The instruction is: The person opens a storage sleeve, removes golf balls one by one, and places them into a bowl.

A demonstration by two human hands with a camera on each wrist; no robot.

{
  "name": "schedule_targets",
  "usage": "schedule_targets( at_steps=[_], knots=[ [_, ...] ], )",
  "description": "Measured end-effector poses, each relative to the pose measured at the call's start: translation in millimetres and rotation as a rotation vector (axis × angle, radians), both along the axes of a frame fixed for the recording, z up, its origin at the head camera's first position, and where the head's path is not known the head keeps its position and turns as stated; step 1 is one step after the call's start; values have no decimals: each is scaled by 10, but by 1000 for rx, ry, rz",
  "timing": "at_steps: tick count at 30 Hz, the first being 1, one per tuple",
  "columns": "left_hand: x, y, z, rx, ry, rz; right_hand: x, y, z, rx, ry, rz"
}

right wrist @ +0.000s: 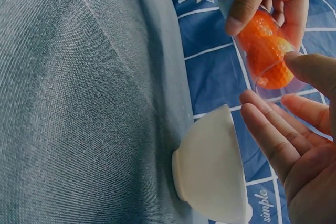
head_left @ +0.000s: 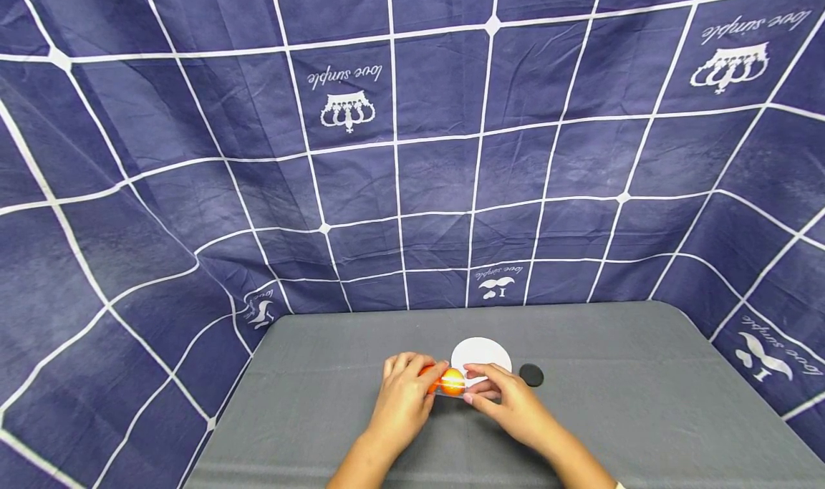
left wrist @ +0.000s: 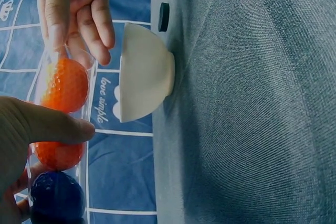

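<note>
My left hand (head_left: 404, 392) grips a clear tube (left wrist: 87, 103), its thumb lying across the tube's side. Inside are dimpled orange balls, one near the right end (left wrist: 72, 85) and another (left wrist: 59, 155) partly under the thumb. Behind them sits a dark blue ball (left wrist: 56, 198). Cupped at the tube's right end is my right hand (head_left: 512, 399), fingers mostly straight around the rim and no ball in the palm. The tube is held above the table beside a white bowl (head_left: 482, 351), which stands upright just beyond the hands.
To the right of the bowl, a small black disc (head_left: 531, 375) lies on the grey cloth-covered table (head_left: 335, 374). A blue curtain (head_left: 438, 181) with white lines hangs behind the table and along both sides.
</note>
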State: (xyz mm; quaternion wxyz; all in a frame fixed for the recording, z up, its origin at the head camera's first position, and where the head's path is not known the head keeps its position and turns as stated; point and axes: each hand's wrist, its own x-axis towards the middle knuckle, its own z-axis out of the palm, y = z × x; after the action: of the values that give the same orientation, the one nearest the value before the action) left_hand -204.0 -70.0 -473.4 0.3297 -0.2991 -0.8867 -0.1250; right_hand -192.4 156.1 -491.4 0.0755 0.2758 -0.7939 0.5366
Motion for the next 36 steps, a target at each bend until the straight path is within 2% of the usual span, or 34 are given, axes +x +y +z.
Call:
schedule_targets(
  at_steps=[9,17,26,31,36],
  knots=[
    [20,0,41,-49,12,10,19,5,-3,-8,9,11],
    [30,2,59,-79,16,13,22,17,-17,-9,-53,30],
    [38,8,83,-88,79,-5,19,23,-61,-46,-102,72],
    [58,21,93,-99,86,12,21,15,-78,-55,-145,94],
    [65,21,84,-100,83,21,33,8,-68,-48,-180,82]
  ],
)
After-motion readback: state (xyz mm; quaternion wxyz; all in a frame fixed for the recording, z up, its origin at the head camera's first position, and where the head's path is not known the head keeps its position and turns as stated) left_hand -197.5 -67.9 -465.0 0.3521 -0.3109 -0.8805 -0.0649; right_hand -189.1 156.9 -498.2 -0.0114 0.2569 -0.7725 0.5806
